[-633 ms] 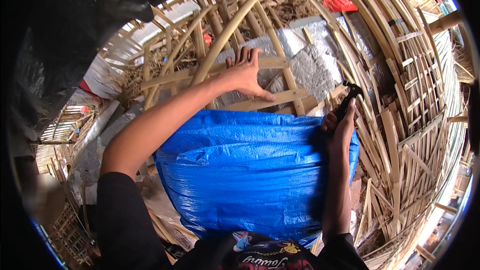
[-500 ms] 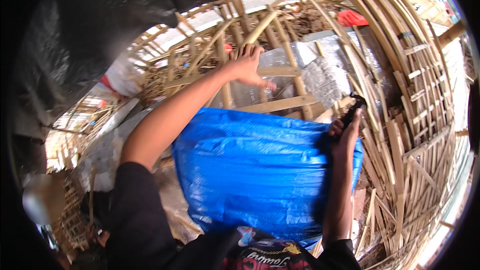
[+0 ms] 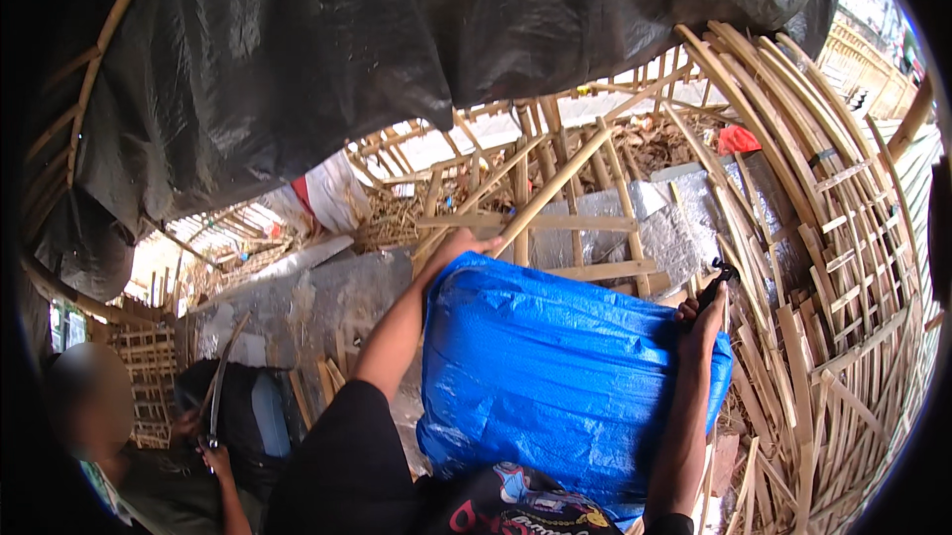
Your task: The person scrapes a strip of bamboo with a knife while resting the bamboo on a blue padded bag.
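Note:
A blue woven plastic sheet (image 3: 565, 386) lies across my lap. My left hand (image 3: 461, 245) is at the sheet's far left corner, beside the lower end of a bamboo pole (image 3: 555, 188). One finger stretches toward the pole; the other fingers are hidden, and whether they grip it I cannot tell. On the right, my right hand (image 3: 702, 322) is closed around a black object with a narrow handle-like shape (image 3: 716, 287), held upright over the sheet's right edge. Its exact kind is unclear.
Bent bamboo strips (image 3: 793, 128) and a bamboo lattice (image 3: 863, 228) stand along the right. A black tarp (image 3: 327, 59) hangs overhead. At the left, another person's hand (image 3: 213, 456) holds a long curved blade (image 3: 220, 386). Crossed wooden slats (image 3: 595, 270) lie ahead.
My left hand has come back from above the slats to the sheet's far left corner. The view has tilted up, showing more tarp and the person at left. My right hand keeps its hold.

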A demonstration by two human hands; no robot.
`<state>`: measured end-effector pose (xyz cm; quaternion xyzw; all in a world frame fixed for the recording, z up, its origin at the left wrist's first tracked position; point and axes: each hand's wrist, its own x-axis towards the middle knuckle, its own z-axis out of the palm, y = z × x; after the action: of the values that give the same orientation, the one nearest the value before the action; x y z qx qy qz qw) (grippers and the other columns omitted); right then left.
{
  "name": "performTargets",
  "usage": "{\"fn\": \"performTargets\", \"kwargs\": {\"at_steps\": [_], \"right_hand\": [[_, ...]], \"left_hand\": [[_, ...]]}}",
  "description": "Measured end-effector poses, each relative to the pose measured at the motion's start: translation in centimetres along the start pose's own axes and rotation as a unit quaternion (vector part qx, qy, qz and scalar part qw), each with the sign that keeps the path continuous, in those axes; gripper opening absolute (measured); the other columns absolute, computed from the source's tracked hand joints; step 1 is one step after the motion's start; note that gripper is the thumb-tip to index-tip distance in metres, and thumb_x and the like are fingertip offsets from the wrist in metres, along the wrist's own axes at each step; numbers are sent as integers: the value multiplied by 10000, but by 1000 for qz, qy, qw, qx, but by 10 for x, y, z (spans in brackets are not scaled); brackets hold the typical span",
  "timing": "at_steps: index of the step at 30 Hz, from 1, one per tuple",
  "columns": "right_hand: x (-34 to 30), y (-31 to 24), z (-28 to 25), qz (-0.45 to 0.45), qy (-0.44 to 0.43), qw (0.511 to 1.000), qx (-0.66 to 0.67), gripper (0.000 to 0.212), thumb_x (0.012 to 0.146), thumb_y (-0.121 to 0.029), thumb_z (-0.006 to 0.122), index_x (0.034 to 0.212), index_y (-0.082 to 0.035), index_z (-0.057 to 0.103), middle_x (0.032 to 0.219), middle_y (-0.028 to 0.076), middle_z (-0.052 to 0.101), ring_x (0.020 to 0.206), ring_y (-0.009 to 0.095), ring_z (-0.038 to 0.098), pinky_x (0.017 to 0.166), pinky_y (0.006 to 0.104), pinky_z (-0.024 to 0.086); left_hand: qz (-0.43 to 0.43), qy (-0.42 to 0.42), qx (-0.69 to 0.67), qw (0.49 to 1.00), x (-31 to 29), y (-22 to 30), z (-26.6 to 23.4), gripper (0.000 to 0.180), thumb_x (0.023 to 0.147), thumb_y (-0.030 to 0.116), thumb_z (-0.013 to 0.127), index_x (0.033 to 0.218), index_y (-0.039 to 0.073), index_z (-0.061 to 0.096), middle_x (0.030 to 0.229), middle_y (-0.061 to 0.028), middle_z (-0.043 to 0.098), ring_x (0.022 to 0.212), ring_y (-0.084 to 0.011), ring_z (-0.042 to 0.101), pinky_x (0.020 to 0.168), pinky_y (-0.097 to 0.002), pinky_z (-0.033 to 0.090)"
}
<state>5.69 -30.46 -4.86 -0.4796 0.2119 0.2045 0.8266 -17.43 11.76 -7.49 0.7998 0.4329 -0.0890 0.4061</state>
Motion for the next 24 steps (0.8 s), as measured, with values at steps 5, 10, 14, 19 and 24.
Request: {"fn": "performTargets", "kwargs": {"at_steps": [5,10,14,19,24], "right_hand": [[3,-15,-11,3,-17,1000,1,510,963,-634,534,759,-186,401,581,-47,310,443,110,315,448,302,313],[5,-13,-14,-19,-35,999,-22,477,986,-589,518,781,-171,411,587,-37,348,448,109,334,449,296,350],[2,-27,-20,-9,-35,999,-16,479,989,-591,509,769,-178,409,583,-45,339,443,96,324,440,291,341],[-14,-16,-2,30,-63,998,7,455,1004,-574,495,798,-173,434,579,-55,338,444,92,337,441,280,339],[4,-18,-11,21,-19,1000,-14,433,1006,-551,508,805,-174,435,595,-23,399,447,113,378,442,302,383]], "left_hand": [[63,94,33,993,-25,32,47,737,817,678,727,957,-45,720,984,-215,708,916,-272,687,790,-413,530],[122,-144,-461,867,-6,-35,94,668,971,547,609,1341,-5,534,1238,-209,669,1076,-286,657,929,-424,533],[122,-126,-640,748,-31,26,96,521,1004,394,611,1359,21,536,1088,-102,700,936,-180,676,771,-359,554],[124,249,174,945,12,-14,71,530,940,498,677,1159,15,695,893,-128,693,804,-158,650,675,-375,512],[-11,184,-17,983,-18,71,52,815,809,770,640,892,-30,770,846,-259,722,865,-395,721,765,-513,530]]}}
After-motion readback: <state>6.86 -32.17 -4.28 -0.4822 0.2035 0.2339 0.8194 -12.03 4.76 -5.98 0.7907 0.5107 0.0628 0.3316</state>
